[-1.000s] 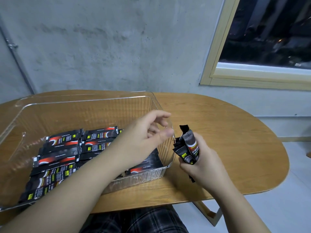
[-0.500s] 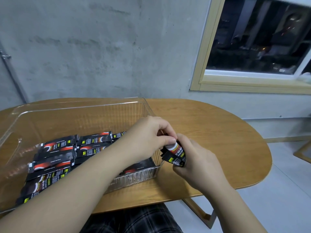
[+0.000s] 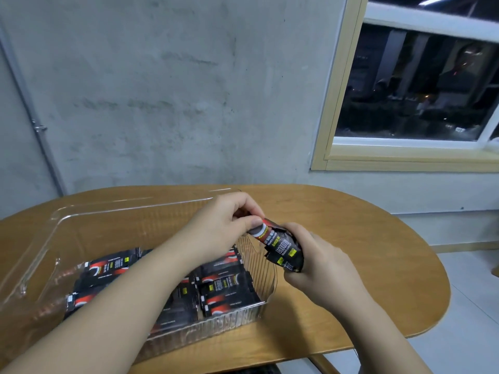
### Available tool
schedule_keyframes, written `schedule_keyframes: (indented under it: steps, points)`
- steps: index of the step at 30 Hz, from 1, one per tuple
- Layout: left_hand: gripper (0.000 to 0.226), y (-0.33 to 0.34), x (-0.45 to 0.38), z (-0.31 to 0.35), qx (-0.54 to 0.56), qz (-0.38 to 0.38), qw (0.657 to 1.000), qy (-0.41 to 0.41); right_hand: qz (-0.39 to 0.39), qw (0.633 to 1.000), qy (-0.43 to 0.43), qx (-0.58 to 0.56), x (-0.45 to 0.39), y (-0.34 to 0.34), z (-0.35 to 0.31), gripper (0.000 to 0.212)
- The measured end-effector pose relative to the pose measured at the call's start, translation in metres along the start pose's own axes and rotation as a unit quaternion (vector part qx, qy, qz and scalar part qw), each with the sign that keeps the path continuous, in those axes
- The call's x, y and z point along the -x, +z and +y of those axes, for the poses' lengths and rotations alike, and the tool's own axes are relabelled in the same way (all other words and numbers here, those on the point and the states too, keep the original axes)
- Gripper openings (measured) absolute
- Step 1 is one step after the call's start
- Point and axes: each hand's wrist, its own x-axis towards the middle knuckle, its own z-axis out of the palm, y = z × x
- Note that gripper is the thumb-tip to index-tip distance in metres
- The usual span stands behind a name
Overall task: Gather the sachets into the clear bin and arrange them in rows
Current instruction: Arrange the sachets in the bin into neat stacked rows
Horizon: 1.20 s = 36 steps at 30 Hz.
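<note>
Head view: one clear bin point(image 3: 67, 220) on tabletop point(image 3: 364, 238); sachets in bin point(image 3: 226, 290) lie in rows, partly hidden, count unclear. Right hand point(image 3: 318, 260) grips a small bundle of sachets point(image 3: 283, 251) just beside the bin's right wall. Left hand point(image 3: 229, 220) pinches the bundle's top sachet.

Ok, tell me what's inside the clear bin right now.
The clear bin holds black sachets lying flat in rows along its near half; its far half shows only bare floor. The left forearm covers the middle rows, so a full count is impossible.
</note>
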Motion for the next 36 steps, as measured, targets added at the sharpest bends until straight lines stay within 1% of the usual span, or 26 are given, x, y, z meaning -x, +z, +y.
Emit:
schedule_keyframes:
  steps: [2, 5, 7, 9, 12, 14, 16, 18, 19, 21, 23, 26, 28, 31, 33, 36]
  points:
    - [0.021, -0.010, -0.001, -0.004, -0.001, -0.008, 1.000, -0.005, -0.003, 1.000, -0.005, -0.002, -0.003, 0.000, -0.002, 0.065]
    - [0.019, -0.016, 0.000, -0.006, -0.067, -0.031, 0.997, 0.030, -0.007, 1.000, -0.017, -0.009, -0.007, -0.002, -0.007, 0.057]
    - [0.022, -0.016, -0.001, -0.007, -0.097, -0.045, 0.993, 0.044, -0.011, 1.000, -0.015, -0.004, -0.010, -0.003, -0.010, 0.058]
    - [0.025, -0.012, -0.003, -0.009, -0.109, -0.050, 0.992, 0.035, -0.015, 1.000, -0.018, 0.004, -0.013, -0.004, -0.012, 0.060]
    - [0.020, -0.010, -0.005, -0.012, -0.078, -0.023, 0.997, -0.009, -0.032, 0.999, -0.028, 0.014, -0.017, -0.005, -0.015, 0.062]
    - [0.025, -0.016, -0.007, -0.016, -0.049, -0.001, 0.998, -0.041, -0.039, 0.999, -0.026, -0.001, -0.018, -0.005, -0.014, 0.066]
    - [0.027, -0.028, -0.010, -0.028, -0.027, 0.045, 0.996, -0.076, -0.034, 0.999, -0.004, -0.027, -0.020, -0.005, -0.008, 0.070]
    - [0.022, -0.042, -0.013, -0.050, -0.032, 0.096, 0.988, -0.121, -0.022, 0.998, 0.022, -0.046, -0.022, -0.002, 0.002, 0.072]
    - [0.021, -0.046, -0.013, -0.062, -0.038, 0.108, 0.983, -0.144, -0.014, 0.998, 0.033, -0.055, -0.023, 0.001, 0.007, 0.071]
    - [0.020, -0.045, -0.012, -0.086, -0.025, 0.109, 0.973, -0.202, -0.003, 0.996, 0.056, -0.073, -0.026, 0.010, 0.015, 0.068]
    - [0.018, -0.034, -0.013, -0.108, 0.022, 0.110, 0.957, -0.267, -0.007, 0.992, 0.078, -0.094, -0.027, 0.023, 0.022, 0.066]
    - [0.020, -0.013, -0.024, -0.134, 0.132, 0.134, 0.919, -0.347, -0.032, 0.989, 0.099, -0.105, -0.028, 0.042, 0.030, 0.066]
    - [0.017, -0.005, -0.033, -0.144, 0.171, 0.143, 0.895, -0.386, -0.044, 0.988, 0.106, -0.107, -0.029, 0.050, 0.036, 0.067]
    - [0.012, 0.005, -0.046, -0.153, 0.186, 0.142, 0.875, -0.423, -0.049, 0.987, 0.108, -0.106, -0.032, 0.057, 0.044, 0.068]
    - [0.014, 0.008, -0.052, -0.158, 0.182, 0.142, 0.868, -0.441, -0.049, 0.988, 0.109, -0.103, -0.034, 0.058, 0.047, 0.068]
    - [0.020, 0.011, -0.057, -0.163, 0.150, 0.140, 0.871, -0.446, -0.049, 0.988, 0.107, -0.102, -0.036, 0.059, 0.049, 0.069]
